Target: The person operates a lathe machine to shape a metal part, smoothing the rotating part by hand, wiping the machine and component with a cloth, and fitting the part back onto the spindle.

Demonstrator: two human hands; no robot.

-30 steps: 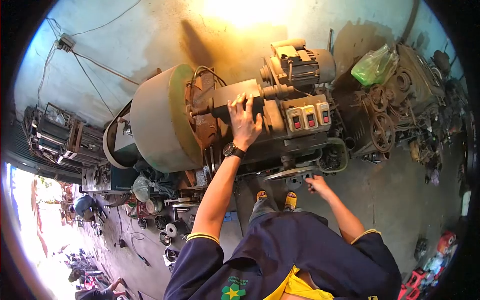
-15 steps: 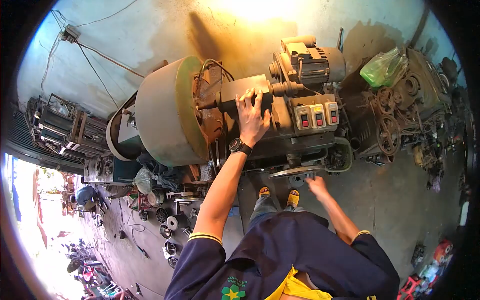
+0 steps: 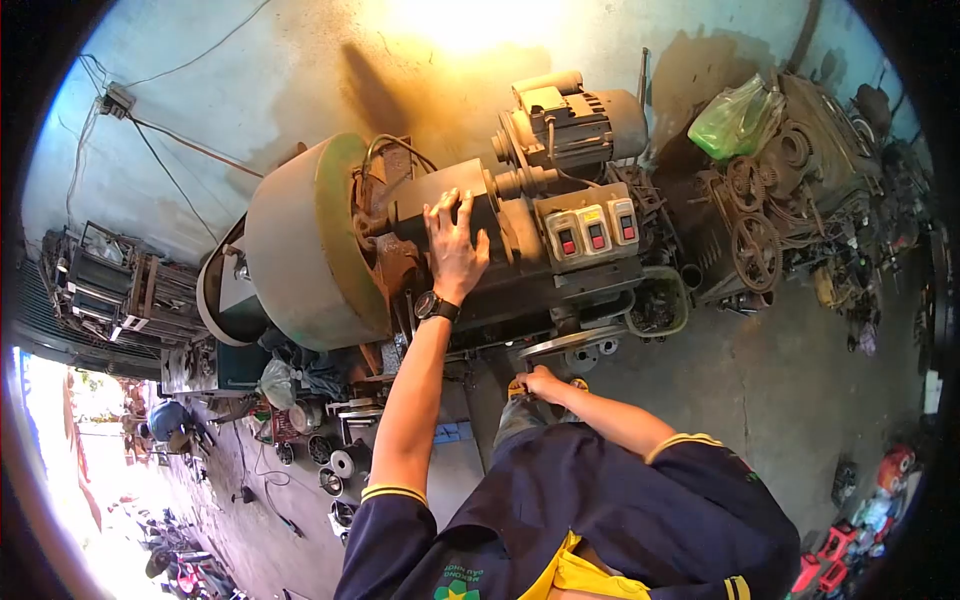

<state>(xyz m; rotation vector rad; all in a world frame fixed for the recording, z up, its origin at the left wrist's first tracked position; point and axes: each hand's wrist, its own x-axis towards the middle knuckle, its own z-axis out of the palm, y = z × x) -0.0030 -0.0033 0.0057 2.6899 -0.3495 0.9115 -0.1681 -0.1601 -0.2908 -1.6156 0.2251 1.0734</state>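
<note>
My left hand (image 3: 456, 255), a black watch (image 3: 436, 306) at its wrist, lies spread on the dark metal housing (image 3: 445, 184) of a machine and grips nothing. A round metal handwheel (image 3: 575, 341) sits low at the machine's front. My right hand (image 3: 545, 383) is closed at the wheel's near left edge, around what looks like its crank handle, mostly hidden by the fingers. Left of my left hand stands a large grey drum-shaped guard (image 3: 300, 240). To the right is a switch box (image 3: 592, 232) with red buttons, below an electric motor (image 3: 575, 125).
At the far right stands another greasy machine with spoked wheels (image 3: 757, 252) and a green plastic bag (image 3: 735, 118) on top. A tray (image 3: 660, 305) of small dark bits hangs by the handwheel. Several metal rings and cylinders (image 3: 343, 463) lie on the floor at left.
My right hand has swung left along the handwheel's near side, from its right edge to its left. My left hand stays on the housing. The whole view has shifted and tilted slightly.
</note>
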